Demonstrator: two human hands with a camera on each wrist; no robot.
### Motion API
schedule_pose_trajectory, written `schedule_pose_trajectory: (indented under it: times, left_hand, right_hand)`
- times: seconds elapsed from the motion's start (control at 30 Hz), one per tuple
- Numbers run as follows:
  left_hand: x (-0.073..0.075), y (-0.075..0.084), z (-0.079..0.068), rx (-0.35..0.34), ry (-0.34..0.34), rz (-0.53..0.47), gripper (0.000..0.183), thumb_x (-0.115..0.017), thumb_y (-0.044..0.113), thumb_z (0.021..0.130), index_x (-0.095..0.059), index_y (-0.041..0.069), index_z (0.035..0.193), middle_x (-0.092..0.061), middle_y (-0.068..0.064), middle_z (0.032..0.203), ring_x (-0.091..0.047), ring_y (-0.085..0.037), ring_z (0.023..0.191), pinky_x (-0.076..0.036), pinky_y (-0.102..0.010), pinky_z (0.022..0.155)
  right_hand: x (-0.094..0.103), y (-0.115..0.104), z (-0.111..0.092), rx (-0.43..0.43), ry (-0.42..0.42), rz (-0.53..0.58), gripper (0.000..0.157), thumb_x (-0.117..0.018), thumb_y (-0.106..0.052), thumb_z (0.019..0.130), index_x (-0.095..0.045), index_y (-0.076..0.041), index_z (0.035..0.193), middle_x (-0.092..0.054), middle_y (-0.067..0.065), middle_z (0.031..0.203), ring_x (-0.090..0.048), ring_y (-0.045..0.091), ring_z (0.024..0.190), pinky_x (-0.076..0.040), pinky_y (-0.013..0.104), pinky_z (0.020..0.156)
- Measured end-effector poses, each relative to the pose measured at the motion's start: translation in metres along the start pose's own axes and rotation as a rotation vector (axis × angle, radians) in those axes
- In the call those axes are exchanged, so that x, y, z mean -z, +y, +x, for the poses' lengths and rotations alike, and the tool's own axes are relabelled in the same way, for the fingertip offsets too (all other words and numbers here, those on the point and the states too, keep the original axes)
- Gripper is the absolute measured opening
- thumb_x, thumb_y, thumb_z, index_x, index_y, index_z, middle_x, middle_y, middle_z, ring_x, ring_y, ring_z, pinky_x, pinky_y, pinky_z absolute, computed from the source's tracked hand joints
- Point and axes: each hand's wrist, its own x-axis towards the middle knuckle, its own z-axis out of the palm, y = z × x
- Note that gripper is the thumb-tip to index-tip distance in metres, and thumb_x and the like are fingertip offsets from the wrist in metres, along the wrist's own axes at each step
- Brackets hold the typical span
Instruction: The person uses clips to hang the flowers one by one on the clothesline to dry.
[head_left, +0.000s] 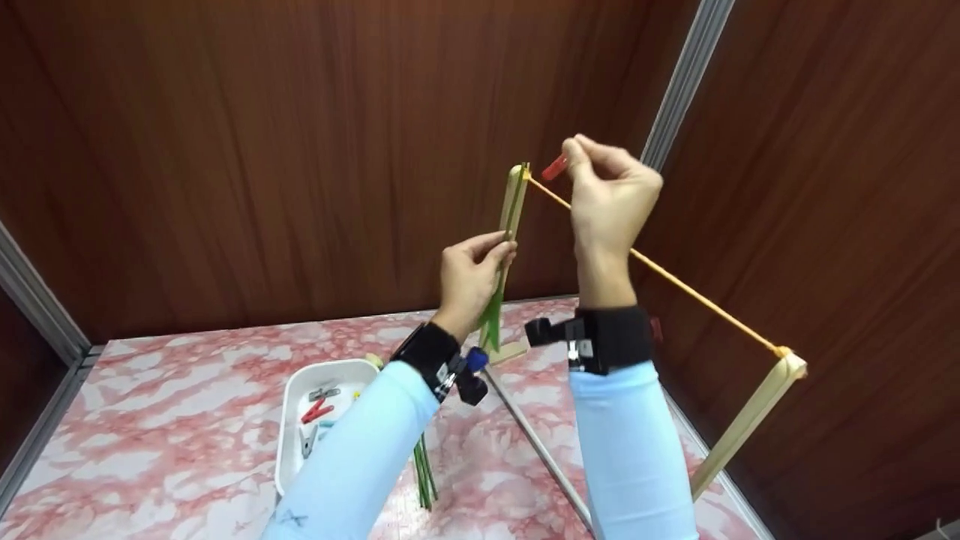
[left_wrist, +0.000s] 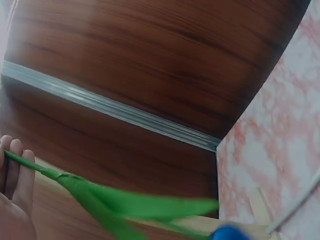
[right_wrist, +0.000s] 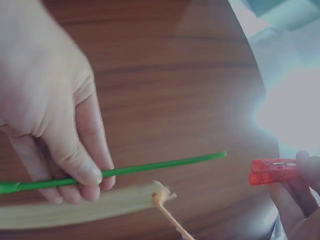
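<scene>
Left hand (head_left: 469, 281) is clamped on the green stem (right_wrist: 150, 169) of a leafy sprig, its leaves (left_wrist: 135, 202) hanging below the grip and its bare tip pointing up beside a pale wooden post (right_wrist: 90, 205); whether stem and post touch, the views do not settle. Right hand (head_left: 611, 202) pinches a red clip (head_left: 553, 168) near that tip, apart from it. An orange cord (head_left: 701, 300) slopes from the post's top down to a 2nd post (head_left: 750, 420) on the right.

Pink-and-white marbling covers the table (head_left: 112, 450), where a white tray (head_left: 281, 442) holds several clips, green stems (head_left: 424, 472) lie alongside and a grey rod (head_left: 540, 442) runs at a slant. Brown wood-grain panels (head_left: 300, 150) wall the space, meeting at silver metal strips (head_left: 686, 82). Bright light (right_wrist: 300, 110) glares in the right wrist view.
</scene>
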Motion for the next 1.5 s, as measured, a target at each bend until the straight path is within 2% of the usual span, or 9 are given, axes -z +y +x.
schedule_pose_trajectory:
  times: [0.07,0.13,0.3,0.4,0.47,0.67,1.07,1.3,1.5]
  left_hand:
    - [-0.008,0.002,0.004,0.037,-0.007,-0.042,0.02,-0.07,-0.005,0.094,-0.073,-0.012,0.113,-0.075,-0.026,0.102,-0.075,-0.019,0.084,-0.062,-0.032,0.082]
    - [-0.012,0.003,0.007,0.053,-0.014,-0.046,0.02,-0.068,-0.007,0.094,-0.072,-0.013,0.113,-0.074,-0.026,0.101,-0.075,-0.021,0.084,-0.062,-0.032,0.083]
    - [-0.02,0.008,0.014,0.054,-0.025,0.039,0.018,-0.068,-0.006,0.095,-0.074,-0.01,0.112,-0.077,-0.02,0.097,-0.076,-0.032,0.091,-0.062,-0.027,0.08]
    - [-0.024,0.009,0.016,0.063,-0.023,0.077,0.018,-0.068,-0.005,0.095,-0.075,-0.008,0.111,-0.077,-0.018,0.096,-0.076,-0.029,0.089,-0.061,-0.027,0.079]
    - [-0.027,0.01,0.017,0.079,-0.02,0.086,0.018,-0.068,-0.005,0.095,-0.076,-0.006,0.111,-0.077,-0.018,0.096,-0.076,-0.022,0.084,-0.062,-0.028,0.08]
    - [-0.031,0.008,0.017,0.121,-0.01,0.04,0.018,-0.068,-0.005,0.095,-0.076,-0.006,0.111,-0.076,-0.021,0.098,-0.072,-0.013,0.077,-0.062,-0.032,0.082]
    - [-0.03,0.001,0.016,0.111,-0.033,0.082,0.02,-0.066,-0.006,0.096,-0.074,-0.008,0.114,-0.077,-0.018,0.098,-0.076,-0.029,0.093,-0.06,-0.026,0.082]
    - [-0.034,-0.001,0.016,0.141,-0.034,0.064,0.021,-0.065,-0.007,0.096,-0.073,-0.008,0.116,-0.077,-0.017,0.101,-0.075,-0.028,0.094,-0.06,-0.025,0.083]
    - [-0.038,-0.004,0.016,0.135,-0.055,0.068,0.02,-0.064,-0.008,0.096,-0.074,-0.009,0.114,-0.077,-0.018,0.104,-0.075,-0.026,0.091,-0.06,-0.026,0.082]
  right_hand:
    - [0.0,0.001,0.008,-0.06,0.028,-0.008,0.011,-0.089,-0.004,0.079,-0.082,-0.001,0.088,-0.078,0.013,0.086,-0.068,0.012,0.072,-0.059,0.022,0.067]
    - [-0.001,0.005,0.013,-0.12,0.038,0.01,0.012,-0.088,-0.004,0.079,-0.082,0.0,0.088,-0.078,0.013,0.088,-0.067,0.012,0.074,-0.06,0.022,0.069]
    - [-0.003,0.011,0.017,-0.235,0.047,0.054,0.012,-0.088,-0.003,0.079,-0.082,0.002,0.088,-0.077,0.014,0.091,-0.069,0.015,0.08,-0.062,0.025,0.074]
    - [-0.007,0.012,0.017,-0.273,0.047,0.035,0.01,-0.088,-0.003,0.079,-0.082,0.0,0.087,-0.077,0.013,0.089,-0.07,0.014,0.077,-0.062,0.026,0.074]
    - [-0.009,0.012,0.017,-0.286,0.043,0.002,0.009,-0.088,-0.005,0.08,-0.082,-0.001,0.086,-0.077,0.012,0.087,-0.069,0.013,0.074,-0.062,0.025,0.074]
    - [-0.013,0.02,0.017,-0.285,0.059,-0.087,0.005,-0.086,-0.006,0.083,-0.083,-0.003,0.084,-0.075,0.009,0.079,-0.065,0.011,0.066,-0.059,0.021,0.068]
    - [-0.022,0.026,0.02,-0.358,0.02,-0.275,0.005,-0.084,-0.01,0.086,-0.083,-0.006,0.084,-0.076,0.006,0.079,-0.067,0.012,0.066,-0.055,0.021,0.064]
    - [-0.022,0.03,0.023,-0.382,-0.051,-0.399,0.004,-0.082,-0.012,0.087,-0.083,-0.011,0.084,-0.078,0.004,0.086,-0.07,0.015,0.081,-0.056,0.023,0.071]
    - [-0.019,0.033,0.021,-0.385,-0.078,-0.444,0.004,-0.081,-0.014,0.089,-0.083,-0.011,0.087,-0.078,0.005,0.091,-0.069,0.015,0.083,-0.058,0.022,0.069]
